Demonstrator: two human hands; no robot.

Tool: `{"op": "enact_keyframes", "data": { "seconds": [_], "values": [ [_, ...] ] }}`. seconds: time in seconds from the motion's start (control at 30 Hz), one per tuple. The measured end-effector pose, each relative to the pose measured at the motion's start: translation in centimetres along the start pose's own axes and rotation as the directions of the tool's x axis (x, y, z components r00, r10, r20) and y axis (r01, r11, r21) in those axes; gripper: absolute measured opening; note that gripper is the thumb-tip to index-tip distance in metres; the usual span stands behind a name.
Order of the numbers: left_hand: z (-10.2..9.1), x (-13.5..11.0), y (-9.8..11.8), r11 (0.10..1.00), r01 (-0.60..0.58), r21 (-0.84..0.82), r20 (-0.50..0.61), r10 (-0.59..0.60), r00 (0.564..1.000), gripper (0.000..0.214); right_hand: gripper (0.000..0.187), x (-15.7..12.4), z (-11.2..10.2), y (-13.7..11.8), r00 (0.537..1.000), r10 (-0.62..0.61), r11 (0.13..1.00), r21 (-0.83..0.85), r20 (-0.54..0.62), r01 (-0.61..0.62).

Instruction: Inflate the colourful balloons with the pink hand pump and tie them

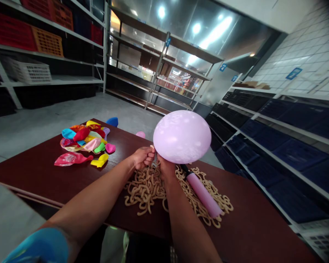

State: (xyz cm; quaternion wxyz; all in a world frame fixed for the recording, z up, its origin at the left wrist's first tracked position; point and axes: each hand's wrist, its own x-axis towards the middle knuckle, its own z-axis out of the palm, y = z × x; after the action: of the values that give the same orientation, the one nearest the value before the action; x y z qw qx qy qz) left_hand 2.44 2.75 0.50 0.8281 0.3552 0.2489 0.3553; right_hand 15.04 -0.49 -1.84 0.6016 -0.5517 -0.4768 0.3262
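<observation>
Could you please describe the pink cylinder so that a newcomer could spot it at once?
Find the dark brown table, then the tan, curly strands heaped on it. Below the big lilac balloon in view, the pink cylinder lies slantwise on them; its straight shape and black end set it apart.

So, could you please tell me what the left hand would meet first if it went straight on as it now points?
Most likely the big balloon: the left hand points toward its left side, though one view leaves depth unclear.
</observation>
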Motion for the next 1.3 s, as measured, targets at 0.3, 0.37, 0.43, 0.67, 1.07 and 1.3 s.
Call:
{"op": "enact_keyframes", "data": {
  "seconds": [0.3, 0.37, 0.43, 0.67, 1.07, 1.3],
  "values": [
    [-1.2, 1.8, -1.3, 0.627, -0.092, 0.774, -0.287, 0.476, 0.831, 0.031, 0.025, -0.9, 0.8, -0.4, 0.971, 0.233, 0.943, 0.228, 0.061, -0.241],
    [-1.1, 1.6, -1.3, 0.650, -0.083, 0.756, -0.313, 0.470, 0.825, 0.032, 0.025, -1.2, 1.2, -0.7, 0.956, 0.264, 0.900, 0.323, 0.127, -0.292],
    [-0.6, 1.4, -1.3, 0.744, -0.080, 0.664, -0.372, 0.421, 0.827, 0.031, 0.026, -1.4, 1.6, -0.9, 0.937, 0.291, 0.837, 0.423, 0.196, -0.348],
    [0.6, 0.9, -1.4, 0.982, -0.058, 0.181, -0.385, 0.125, 0.915, 0.022, 0.025, -1.3, 2.4, -0.7, 0.914, 0.355, 0.744, 0.531, 0.198, -0.404],
    [-1.4, 1.8, -2.1, 0.677, -0.142, 0.722, -0.245, 0.443, 0.862, 0.031, 0.015, -1.3, -0.6, -1.8, 0.878, -0.444, 0.740, -0.478, 0.179, 0.472],
    [-1.2, 1.8, -2.6, 0.399, -0.148, 0.905, -0.092, 0.523, 0.847, 0.027, 0.016, -0.6, -0.4, -1.0, 0.960, -0.279, 0.942, -0.185, 0.036, 0.280]
  ]
}}
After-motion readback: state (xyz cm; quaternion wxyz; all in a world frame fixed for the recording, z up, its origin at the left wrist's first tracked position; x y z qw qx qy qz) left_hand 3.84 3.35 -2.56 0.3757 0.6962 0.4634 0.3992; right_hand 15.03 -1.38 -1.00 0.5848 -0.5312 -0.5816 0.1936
